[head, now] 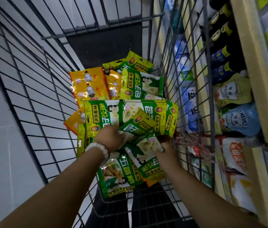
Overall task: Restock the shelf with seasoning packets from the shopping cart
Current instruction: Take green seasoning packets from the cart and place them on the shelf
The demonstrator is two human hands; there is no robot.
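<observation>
both hands in the cart, at its near end. left hand and right hand each grip green packets from the pile. light, floppy, slick foil; probably best pinched at the flat edges. shelf just right.

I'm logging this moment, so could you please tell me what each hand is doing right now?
Left hand: fingers curled, gripping green seasoning packets in the shopping cart.
Right hand: pinching a green packet.

Packets in cart, shelf right
</observation>
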